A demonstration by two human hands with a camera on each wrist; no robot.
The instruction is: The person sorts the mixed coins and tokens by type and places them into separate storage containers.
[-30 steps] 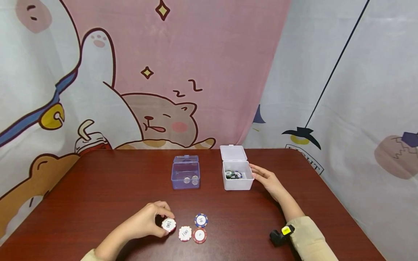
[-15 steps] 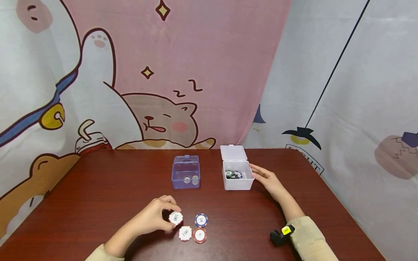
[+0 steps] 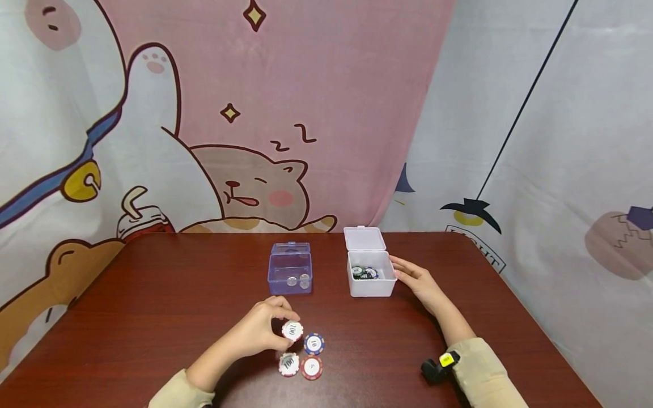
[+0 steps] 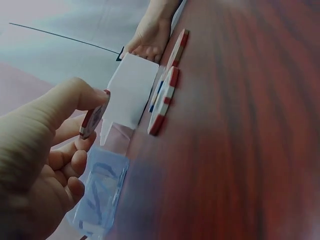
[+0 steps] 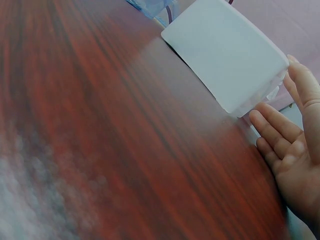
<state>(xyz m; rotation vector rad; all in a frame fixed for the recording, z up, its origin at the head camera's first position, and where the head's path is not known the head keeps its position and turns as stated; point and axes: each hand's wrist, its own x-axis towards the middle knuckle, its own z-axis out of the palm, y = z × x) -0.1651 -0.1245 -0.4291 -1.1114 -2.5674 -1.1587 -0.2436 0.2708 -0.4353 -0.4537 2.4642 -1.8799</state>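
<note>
My left hand (image 3: 257, 330) pinches a white poker chip (image 3: 292, 330) marked 100 between thumb and fingers. In the left wrist view the held chip (image 4: 95, 116), red and white at its edge, is tilted and clear of the table. Close to it lie a blue chip (image 3: 314, 344) marked 10, a red chip (image 3: 312, 368) marked 5 and another white 100 chip (image 3: 288, 364). My right hand (image 3: 420, 286) rests its extended fingers against the right side of a white box (image 3: 372, 289). Several green, black and blue chips (image 3: 365, 273) lie inside that box, its lid raised.
Left of the white box stands a see-through blue box (image 3: 289, 288), lid up, with a few clear round pieces (image 3: 304, 281) inside. A black device with a yellow label (image 3: 446, 360) sits by the right sleeve. A printed curtain (image 3: 357, 113) hangs behind the table (image 3: 388, 357).
My left hand has carried the pinched chip to the right and farther from me, to beside the blue chip. The right hand and both boxes have stayed put.
</note>
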